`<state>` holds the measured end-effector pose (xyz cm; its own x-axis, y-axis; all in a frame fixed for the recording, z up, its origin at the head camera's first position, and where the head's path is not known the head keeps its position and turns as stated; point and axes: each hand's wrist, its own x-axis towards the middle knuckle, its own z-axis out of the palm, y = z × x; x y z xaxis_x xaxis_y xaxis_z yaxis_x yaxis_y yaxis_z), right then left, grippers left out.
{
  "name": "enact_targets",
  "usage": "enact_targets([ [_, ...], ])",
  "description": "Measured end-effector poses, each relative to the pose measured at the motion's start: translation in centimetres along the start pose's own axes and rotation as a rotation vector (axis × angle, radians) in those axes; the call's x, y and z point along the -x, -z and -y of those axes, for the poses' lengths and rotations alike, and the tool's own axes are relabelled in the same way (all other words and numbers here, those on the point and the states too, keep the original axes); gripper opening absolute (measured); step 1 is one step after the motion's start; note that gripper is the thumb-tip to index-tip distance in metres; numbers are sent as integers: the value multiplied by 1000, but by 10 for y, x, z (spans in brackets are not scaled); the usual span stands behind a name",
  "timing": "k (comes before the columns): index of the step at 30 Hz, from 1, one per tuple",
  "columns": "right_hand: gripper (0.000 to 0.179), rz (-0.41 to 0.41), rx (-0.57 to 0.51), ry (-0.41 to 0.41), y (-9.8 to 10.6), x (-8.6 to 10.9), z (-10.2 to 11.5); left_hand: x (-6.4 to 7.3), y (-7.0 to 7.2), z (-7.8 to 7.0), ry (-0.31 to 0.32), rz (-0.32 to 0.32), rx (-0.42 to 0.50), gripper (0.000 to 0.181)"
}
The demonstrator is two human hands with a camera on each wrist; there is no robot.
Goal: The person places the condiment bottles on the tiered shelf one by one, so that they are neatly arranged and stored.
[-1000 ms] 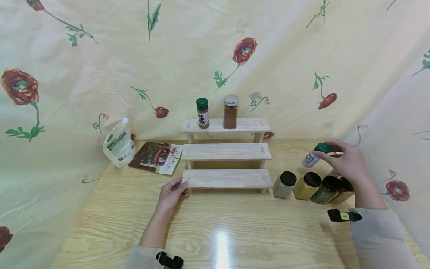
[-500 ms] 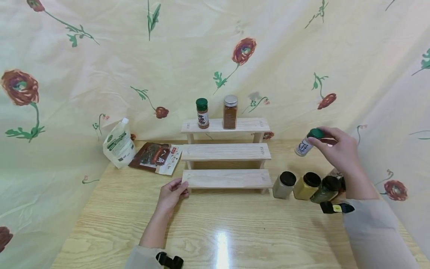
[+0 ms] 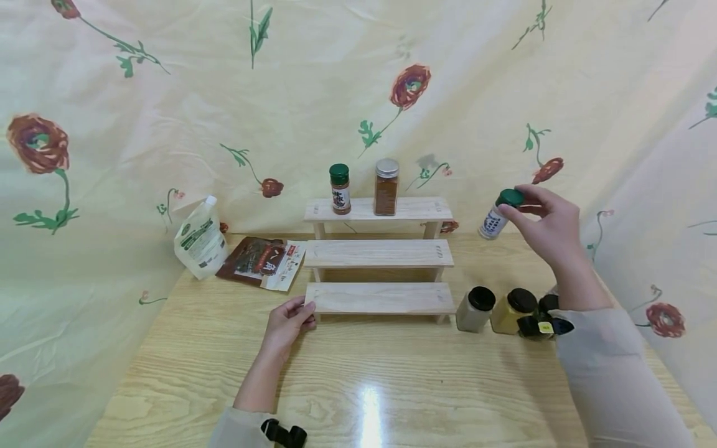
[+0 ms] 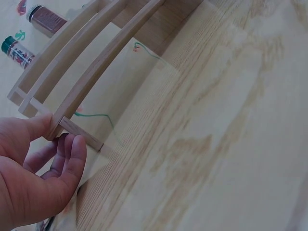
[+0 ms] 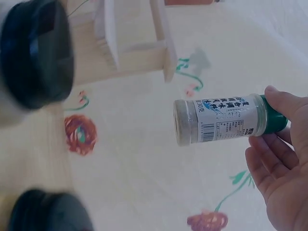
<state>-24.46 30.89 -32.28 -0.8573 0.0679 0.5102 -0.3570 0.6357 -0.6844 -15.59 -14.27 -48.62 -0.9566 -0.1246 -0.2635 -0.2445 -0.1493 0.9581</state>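
Note:
My right hand [image 3: 551,227] pinches the green cap of a small spice bottle [image 3: 493,223] and holds it tilted in the air, right of the wooden rack. In the right wrist view the label and barcode of this spice bottle [image 5: 226,118] show. My left hand [image 3: 288,323] grips the left end of the lowest step of the three-step rack [image 3: 381,297], thumb on top and fingers below. On the top step stand a green-capped spice bottle [image 3: 340,190] and a silver-lidded jar of brown powder [image 3: 386,186].
Black-lidded jars stand right of the rack: one pale [image 3: 475,309], one yellow [image 3: 512,311], with another partly hidden behind my right wrist strap. A white spout pouch [image 3: 201,239] and a brown packet [image 3: 260,262] lie to the left. Flowered cloth [image 3: 313,93] hangs behind the table.
My right hand has carried the spice bottle up and to the left, away from the black-lidded jars. The left hand has stayed on the rack.

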Motion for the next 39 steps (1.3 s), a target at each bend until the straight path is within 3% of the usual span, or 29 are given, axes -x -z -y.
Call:
enact_targets([
  [10,45,-20,-53,66,-18,-18,22,0,-2,1,-5,-8,1,44],
  [22,44,30,-100,100,-39,-34,35,-1,-2,-1,4,-16,-3,41],
  [39,45,178,-68,71,-74,-58,45,0,0,-2,5,-14,-2,41],
])
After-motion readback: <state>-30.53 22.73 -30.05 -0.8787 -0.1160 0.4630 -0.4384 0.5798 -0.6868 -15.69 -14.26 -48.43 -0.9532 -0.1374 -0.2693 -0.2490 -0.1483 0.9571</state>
